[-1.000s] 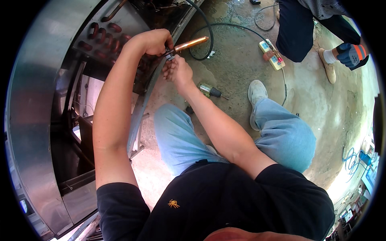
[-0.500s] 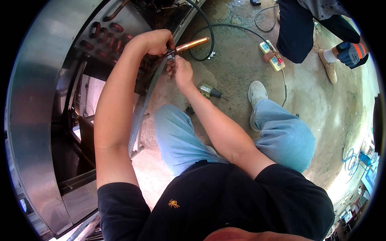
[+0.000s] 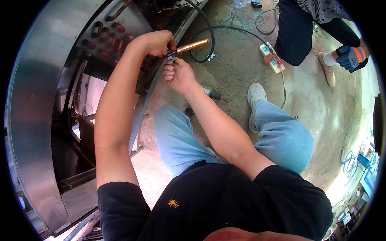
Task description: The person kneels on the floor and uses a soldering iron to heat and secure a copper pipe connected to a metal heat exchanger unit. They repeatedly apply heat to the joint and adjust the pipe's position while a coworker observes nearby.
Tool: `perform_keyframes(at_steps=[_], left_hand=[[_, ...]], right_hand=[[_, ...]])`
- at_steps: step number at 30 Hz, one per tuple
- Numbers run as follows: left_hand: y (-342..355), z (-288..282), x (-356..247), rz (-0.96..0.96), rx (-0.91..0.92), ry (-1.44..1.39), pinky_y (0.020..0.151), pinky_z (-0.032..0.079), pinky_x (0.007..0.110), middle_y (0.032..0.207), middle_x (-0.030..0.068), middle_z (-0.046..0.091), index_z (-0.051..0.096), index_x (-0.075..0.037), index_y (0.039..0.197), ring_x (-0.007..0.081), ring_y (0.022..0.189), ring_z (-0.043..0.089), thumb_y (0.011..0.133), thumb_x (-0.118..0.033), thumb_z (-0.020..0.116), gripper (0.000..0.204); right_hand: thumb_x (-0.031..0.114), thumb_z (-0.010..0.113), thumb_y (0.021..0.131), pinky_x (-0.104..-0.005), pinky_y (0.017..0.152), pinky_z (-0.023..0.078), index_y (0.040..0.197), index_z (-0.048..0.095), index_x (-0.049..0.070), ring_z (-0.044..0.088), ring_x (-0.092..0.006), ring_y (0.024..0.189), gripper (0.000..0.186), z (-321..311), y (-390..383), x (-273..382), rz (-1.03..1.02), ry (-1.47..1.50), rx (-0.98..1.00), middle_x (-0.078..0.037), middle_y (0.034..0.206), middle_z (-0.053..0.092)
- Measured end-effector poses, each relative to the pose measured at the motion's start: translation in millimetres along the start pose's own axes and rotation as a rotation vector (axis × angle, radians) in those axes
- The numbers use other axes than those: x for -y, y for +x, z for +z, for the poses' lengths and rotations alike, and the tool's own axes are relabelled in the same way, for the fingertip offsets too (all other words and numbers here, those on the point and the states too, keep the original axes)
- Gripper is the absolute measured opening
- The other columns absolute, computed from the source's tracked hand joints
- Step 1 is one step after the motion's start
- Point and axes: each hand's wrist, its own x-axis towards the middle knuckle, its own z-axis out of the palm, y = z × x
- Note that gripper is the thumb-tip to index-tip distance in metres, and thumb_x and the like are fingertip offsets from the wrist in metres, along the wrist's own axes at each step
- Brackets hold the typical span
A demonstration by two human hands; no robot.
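Here, right hand (image 3: 179, 76) curled, thumb and finger pinching small metal fitting (image 3: 172, 58) by lower end of copper cylinder (image 3: 193, 45), beside metal cabinet (image 3: 34, 120); left hand (image 3: 158, 42) bent downward, fingertips partly hidden, cannot tell grip.

A rough, stained concrete floor (image 3: 309, 104) carried a cordless drill (image 3: 215, 94), partly hidden, its bit pointing away to the right. Farther off lay a cream power strip (image 3: 273, 61), with a black cable (image 3: 241, 29) curving leftward from it. A grey sneaker (image 3: 256, 94) and a tan shoe (image 3: 328, 72) stood on the concrete too.
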Motion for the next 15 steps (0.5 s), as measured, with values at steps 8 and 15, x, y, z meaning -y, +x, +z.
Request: perform_keyframes(at_steps=[8,15], left_hand=[[-2.6,3.5,4.2,-0.003,-0.007,-0.054,0.067,0.058,0.035,0.089,0.0155,0.075,0.075,0.0,0.112,0.0221,0.08,0.075,0.076,0.011,0.067,0.039],[-6.7,1.0,-3.5,-0.023,0.003,-0.053,0.067,0.058,0.035,0.089,0.0156,0.075,0.075,-0.001,0.113,0.0222,0.081,0.076,0.076,0.01,0.068,0.039]], right_hand=[[0.046,0.038,0.107,-0.0296,0.054,0.041,0.097,0.055,0.007,0.048,-0.0149,0.059,0.043,33.2,-16.2,-15.8,-0.28,-0.531,-0.339,-0.004,0.075,0.054],[0.046,0.04,0.107,-0.0284,0.056,0.04,0.096,0.055,0.008,0.047,-0.0146,0.062,0.043,42.6,-21.3,-10.6,-0.165,-0.358,-0.323,-0.002,0.075,0.052]])
